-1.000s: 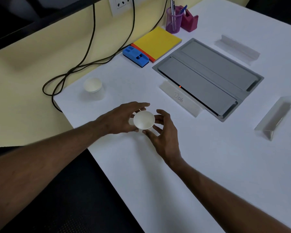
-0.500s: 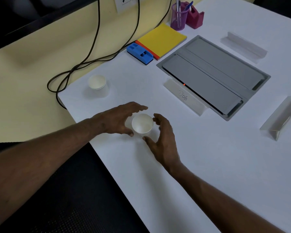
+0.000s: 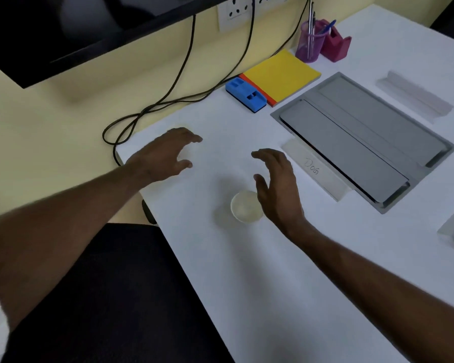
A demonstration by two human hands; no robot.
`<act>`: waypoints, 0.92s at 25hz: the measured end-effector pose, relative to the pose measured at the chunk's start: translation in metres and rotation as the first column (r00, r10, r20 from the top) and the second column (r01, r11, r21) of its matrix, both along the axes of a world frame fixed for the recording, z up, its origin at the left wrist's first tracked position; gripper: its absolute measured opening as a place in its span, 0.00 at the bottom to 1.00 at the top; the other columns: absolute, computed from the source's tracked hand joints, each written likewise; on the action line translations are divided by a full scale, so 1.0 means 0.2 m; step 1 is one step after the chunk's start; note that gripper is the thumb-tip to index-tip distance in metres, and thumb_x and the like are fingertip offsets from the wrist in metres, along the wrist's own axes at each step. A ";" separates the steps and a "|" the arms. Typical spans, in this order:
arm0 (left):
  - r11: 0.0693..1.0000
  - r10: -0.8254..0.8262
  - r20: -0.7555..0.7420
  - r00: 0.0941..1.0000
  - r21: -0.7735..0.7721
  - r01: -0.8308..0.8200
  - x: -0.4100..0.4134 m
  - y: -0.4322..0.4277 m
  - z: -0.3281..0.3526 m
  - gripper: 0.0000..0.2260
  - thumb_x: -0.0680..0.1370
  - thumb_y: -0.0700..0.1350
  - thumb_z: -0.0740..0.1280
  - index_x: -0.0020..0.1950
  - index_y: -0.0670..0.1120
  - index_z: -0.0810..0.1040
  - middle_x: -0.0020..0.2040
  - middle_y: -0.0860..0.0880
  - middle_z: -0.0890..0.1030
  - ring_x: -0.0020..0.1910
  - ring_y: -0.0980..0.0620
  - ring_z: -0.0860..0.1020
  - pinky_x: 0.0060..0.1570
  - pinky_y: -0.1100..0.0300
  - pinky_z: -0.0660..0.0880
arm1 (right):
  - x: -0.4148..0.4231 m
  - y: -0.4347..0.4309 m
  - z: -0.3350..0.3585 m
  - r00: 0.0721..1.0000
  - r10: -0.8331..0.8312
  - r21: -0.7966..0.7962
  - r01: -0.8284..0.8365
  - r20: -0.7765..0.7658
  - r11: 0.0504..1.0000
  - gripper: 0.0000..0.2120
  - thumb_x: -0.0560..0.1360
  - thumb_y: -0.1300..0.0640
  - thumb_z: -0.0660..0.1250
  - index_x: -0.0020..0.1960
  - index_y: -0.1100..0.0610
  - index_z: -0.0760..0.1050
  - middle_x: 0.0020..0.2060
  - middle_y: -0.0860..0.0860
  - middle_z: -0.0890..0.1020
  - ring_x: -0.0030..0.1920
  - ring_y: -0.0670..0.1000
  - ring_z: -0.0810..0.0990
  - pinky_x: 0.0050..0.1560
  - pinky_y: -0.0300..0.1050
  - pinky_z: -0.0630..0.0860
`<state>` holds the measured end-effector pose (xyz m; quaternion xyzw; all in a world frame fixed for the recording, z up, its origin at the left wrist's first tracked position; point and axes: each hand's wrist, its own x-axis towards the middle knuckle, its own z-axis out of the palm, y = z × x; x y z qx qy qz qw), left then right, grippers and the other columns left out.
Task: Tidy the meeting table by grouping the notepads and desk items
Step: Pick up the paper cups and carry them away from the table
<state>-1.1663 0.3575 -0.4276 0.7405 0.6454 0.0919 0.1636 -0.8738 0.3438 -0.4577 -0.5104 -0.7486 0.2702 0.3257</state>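
Cup (image 3: 247,209) partly hidden behind right hand (image 3: 278,184).

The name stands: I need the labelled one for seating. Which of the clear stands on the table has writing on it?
The name stand beside the right hand, along the grey panel's near edge, has handwriting. The far stand shows none.

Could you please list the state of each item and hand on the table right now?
paper cup: upright, released, on the table
left hand: open, empty
right hand: open, empty, beside the cup
yellow notepad: closed, flat
blue eraser: lying flat
pen holder: upright, holding pens
name card: lying flat
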 end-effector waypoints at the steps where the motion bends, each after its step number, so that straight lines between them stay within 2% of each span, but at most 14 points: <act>1: 0.999 0.035 -0.025 0.999 0.036 -0.034 -0.04 0.01 0.01 0.26 0.76 0.45 0.74 0.72 0.53 0.71 0.68 0.52 0.74 0.68 0.50 0.72 0.67 0.47 0.72 | -0.04 0.04 0.02 1.000 0.025 0.027 -0.026 0.013 0.999 0.20 0.77 0.66 0.67 0.68 0.53 0.74 0.67 0.50 0.74 0.67 0.52 0.72 0.65 0.33 0.64; 4: 0.983 0.148 -0.081 0.986 0.124 -0.138 -0.11 0.05 0.01 0.19 0.79 0.46 0.69 0.70 0.50 0.73 0.67 0.50 0.75 0.69 0.49 0.71 0.64 0.45 0.73 | -0.20 0.14 0.06 0.993 0.110 0.080 -0.112 0.028 0.990 0.18 0.78 0.64 0.68 0.66 0.54 0.75 0.66 0.52 0.76 0.65 0.52 0.74 0.66 0.40 0.70; 9: 0.984 0.171 -0.209 0.963 0.087 -0.156 -0.16 0.11 -0.03 0.18 0.80 0.52 0.67 0.69 0.51 0.77 0.67 0.48 0.77 0.66 0.44 0.74 0.65 0.49 0.71 | -0.44 0.27 0.05 0.976 0.216 0.071 -0.216 0.004 0.974 0.19 0.77 0.62 0.71 0.66 0.58 0.75 0.64 0.55 0.77 0.61 0.53 0.78 0.63 0.50 0.78; 12: 0.990 0.053 -0.446 0.893 0.143 0.013 -0.17 0.12 -0.06 0.14 0.83 0.50 0.62 0.66 0.49 0.81 0.64 0.47 0.81 0.64 0.44 0.76 0.62 0.49 0.71 | -0.54 0.30 0.01 0.960 0.279 0.044 -0.280 0.024 0.959 0.22 0.76 0.60 0.73 0.68 0.59 0.74 0.65 0.56 0.77 0.62 0.53 0.78 0.63 0.52 0.79; 14: 0.972 0.002 -0.533 0.846 0.200 0.124 -0.19 0.13 -0.07 0.14 0.84 0.49 0.60 0.62 0.49 0.83 0.61 0.48 0.83 0.63 0.44 0.76 0.62 0.48 0.69 | -0.58 0.31 -0.02 0.956 0.291 0.028 -0.292 0.031 0.956 0.22 0.75 0.60 0.73 0.68 0.60 0.74 0.65 0.56 0.76 0.62 0.54 0.78 0.64 0.52 0.78; 17: 0.962 0.020 -0.510 0.860 0.245 0.123 -0.20 0.12 -0.06 0.12 0.83 0.50 0.63 0.57 0.49 0.85 0.57 0.49 0.84 0.62 0.43 0.76 0.61 0.47 0.69 | -0.60 0.33 -0.05 0.962 0.271 -0.020 -0.271 0.019 0.963 0.23 0.75 0.60 0.73 0.69 0.59 0.73 0.65 0.55 0.76 0.63 0.53 0.78 0.64 0.51 0.78; 19: 0.963 0.055 -0.396 0.917 0.265 0.056 -0.20 0.13 -0.02 0.10 0.78 0.50 0.70 0.53 0.47 0.87 0.55 0.49 0.85 0.60 0.44 0.77 0.57 0.46 0.72 | -0.62 0.34 -0.07 0.965 0.263 -0.050 -0.262 0.013 0.964 0.24 0.75 0.61 0.73 0.69 0.58 0.73 0.66 0.55 0.75 0.63 0.53 0.78 0.64 0.50 0.78; 21: 0.961 0.076 -0.259 0.963 0.277 -0.002 -0.20 0.13 0.02 0.09 0.72 0.52 0.76 0.47 0.47 0.87 0.57 0.50 0.83 0.61 0.46 0.76 0.55 0.49 0.73 | -0.64 0.36 -0.08 0.963 0.268 -0.069 -0.267 0.013 0.961 0.25 0.75 0.61 0.73 0.70 0.59 0.71 0.67 0.56 0.75 0.63 0.53 0.78 0.64 0.49 0.78; 23: 0.965 0.077 -0.164 0.983 0.261 -0.032 -0.21 0.14 0.04 0.09 0.68 0.53 0.79 0.43 0.49 0.87 0.64 0.53 0.78 0.65 0.48 0.73 0.54 0.54 0.71 | -0.68 0.38 -0.08 0.963 0.270 -0.040 -0.269 0.019 0.962 0.27 0.74 0.62 0.74 0.71 0.60 0.70 0.67 0.57 0.76 0.63 0.55 0.78 0.62 0.50 0.79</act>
